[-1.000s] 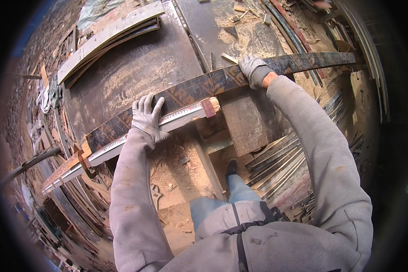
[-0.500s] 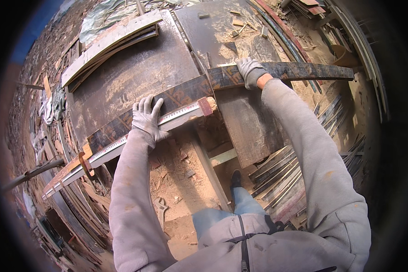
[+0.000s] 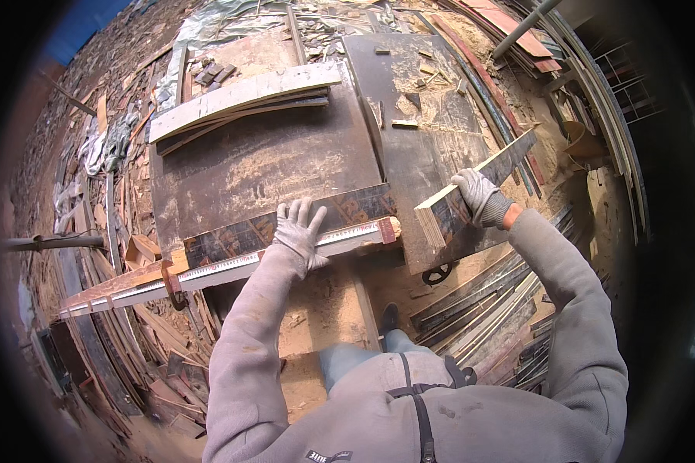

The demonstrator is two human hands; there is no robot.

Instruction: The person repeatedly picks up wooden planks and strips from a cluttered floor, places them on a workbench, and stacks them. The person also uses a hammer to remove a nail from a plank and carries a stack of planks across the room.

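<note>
My left hand [image 3: 300,231], in a grey work glove, lies with fingers spread across a dark-faced plywood strip [image 3: 355,208]. Its palm is over the straight guide rail [image 3: 355,237], which has a measuring tape along its top. Out to the right, my gloved right hand [image 3: 479,197] grips a separate dark-faced plywood piece [image 3: 511,159]. That piece is angled, its near end pointing left and showing several pale layers. A gap separates the two pieces. A rusty clamp [image 3: 171,284] sits on the guide rail at the left.
The dark worktable [image 3: 247,154] carries sawdust and a stack of boards [image 3: 247,100] at its far side. Small offcuts [image 3: 432,73] lie on the right-hand panel. Long wood strips [image 3: 486,301] are piled by my right side. A metal pole [image 3: 54,243] juts in from the left.
The right-hand plywood, earlier in line with the left strip, is now apart, swung to an angle and drawn nearer. My left hand stays on its strip. The whole view has shifted.
</note>
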